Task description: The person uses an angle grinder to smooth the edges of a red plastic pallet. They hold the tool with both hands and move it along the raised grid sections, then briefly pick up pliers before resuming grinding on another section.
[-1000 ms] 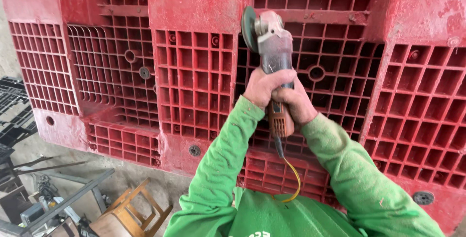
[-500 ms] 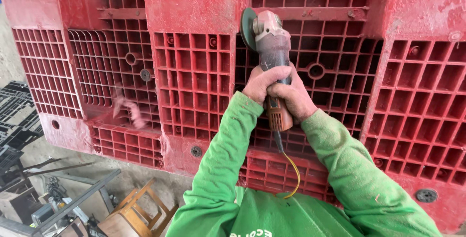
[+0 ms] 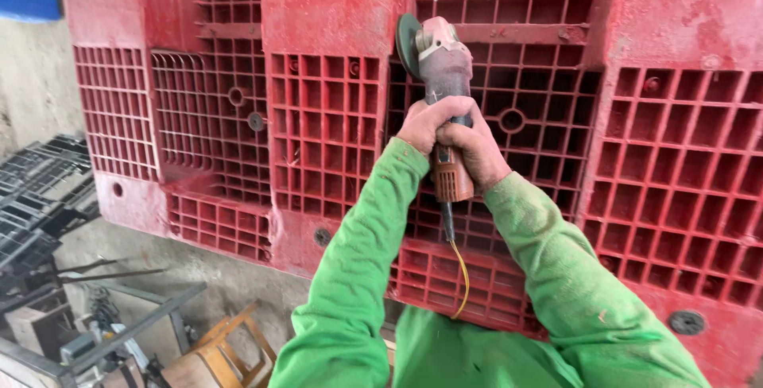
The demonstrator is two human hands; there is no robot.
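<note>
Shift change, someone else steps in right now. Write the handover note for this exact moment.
Left hand: closed around the body of the angle grinder, just below its head.
Right hand: closed around the grinder's rear handle; the cord hangs down from it.
Grinder disc: held edge-on at the seam beside the solid panel of the upright red plastic pallet.
Done: no finished cut can be made out.
Left: whether the disc touches the pallet cannot be told, so check before carrying on.
</note>
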